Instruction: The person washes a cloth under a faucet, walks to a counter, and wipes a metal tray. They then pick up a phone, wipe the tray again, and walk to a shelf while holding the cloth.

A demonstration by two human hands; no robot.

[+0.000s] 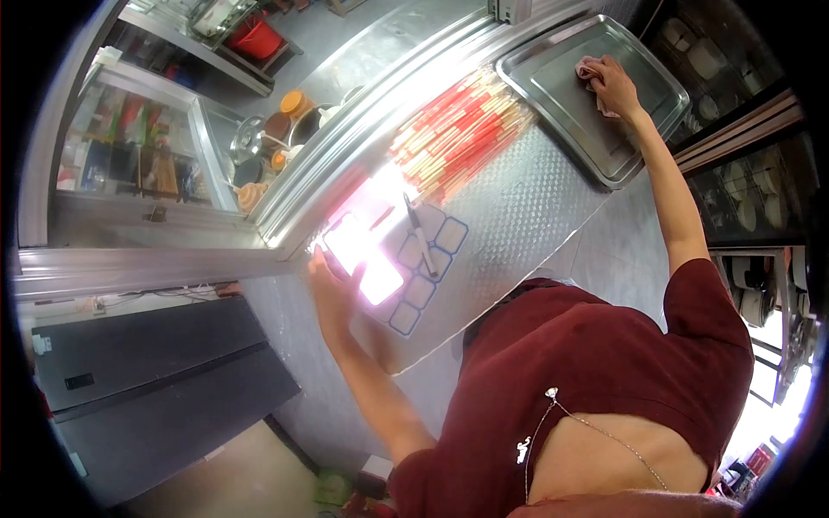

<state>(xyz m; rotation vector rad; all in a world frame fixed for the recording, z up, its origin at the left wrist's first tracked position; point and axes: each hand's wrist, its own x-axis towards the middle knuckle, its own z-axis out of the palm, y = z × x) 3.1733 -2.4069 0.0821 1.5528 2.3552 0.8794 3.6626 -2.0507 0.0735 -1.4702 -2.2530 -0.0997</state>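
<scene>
My right hand (pixel 615 88) is closed on a pinkish cloth (pixel 604 105), pressing it against the inside of a large metal tray (pixel 561 121). At the left, my left hand (pixel 328 281) is beside a glaring white, phone-like rectangle (pixel 373 272), with the thumb overlapping its edge. Blur and glare smear those fingers, so I cannot tell whether they grip it. Next to the rectangle is a sheet with blue-outlined boxes (pixel 420 291), and a pen (pixel 420 235) lies across it. Many red and pale sticks (pixel 462 129) are spread between the sheet and the tray.
The textured metal counter (pixel 518 207) ends at a pale edge near my body. A metal-framed window rail (pixel 345 147) runs along the far side. Beyond it stand jars with orange lids (pixel 295 104) and a red bucket (pixel 257 39). Dark shelves with dishes (pixel 747 190) are at the right.
</scene>
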